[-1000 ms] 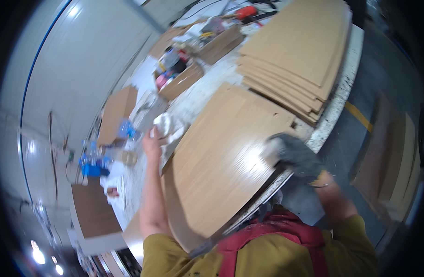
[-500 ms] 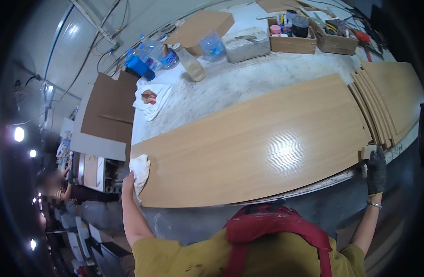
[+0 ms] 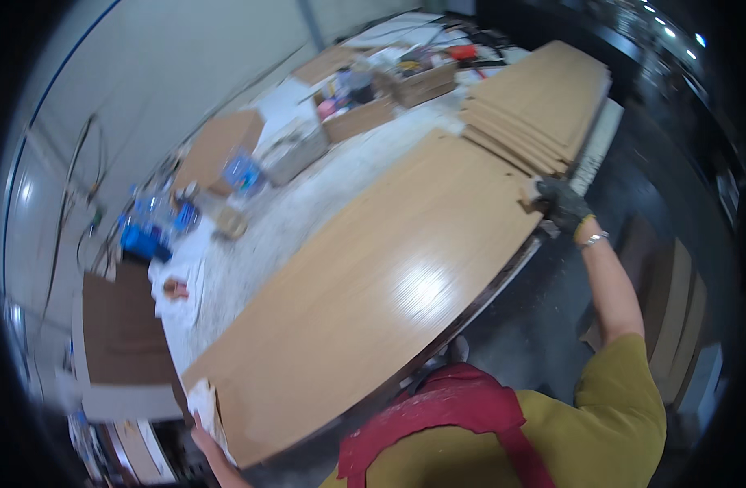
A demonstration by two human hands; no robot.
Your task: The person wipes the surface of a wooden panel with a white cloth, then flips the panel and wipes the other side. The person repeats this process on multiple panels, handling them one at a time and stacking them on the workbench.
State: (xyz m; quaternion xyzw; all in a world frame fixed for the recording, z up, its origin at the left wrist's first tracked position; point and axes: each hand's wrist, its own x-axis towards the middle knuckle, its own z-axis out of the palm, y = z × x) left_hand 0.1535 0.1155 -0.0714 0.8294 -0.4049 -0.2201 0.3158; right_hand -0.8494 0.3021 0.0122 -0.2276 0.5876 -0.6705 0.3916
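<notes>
A long light wood-grain panel (image 3: 365, 293) lies slantwise across the worktable, its near edge along the table's front. At its left end, my bare left hand (image 3: 202, 439) is closed on a white cloth (image 3: 204, 404), which is folded against the panel's edge. My right hand (image 3: 561, 205), in a dark grey work glove, is at the panel's far right corner. Its fingers are wrapped round a small pale block (image 3: 529, 192) pressed to that end. Just beyond the glove rests a stack of similar panels (image 3: 543, 98).
Open cardboard boxes (image 3: 361, 122) of tools and jars stand at the back, near a whitish block (image 3: 291, 150). Several plastic bottles (image 3: 243, 173) and a blue bottle (image 3: 145, 242) stand at the left. A white rag (image 3: 178, 297) lies nearby. Long boards (image 3: 674, 309) lean at the right.
My view has turned to the right, so the table now slants. Both hands keep their places at the panel's two ends, the left with the cloth, the right with the block.
</notes>
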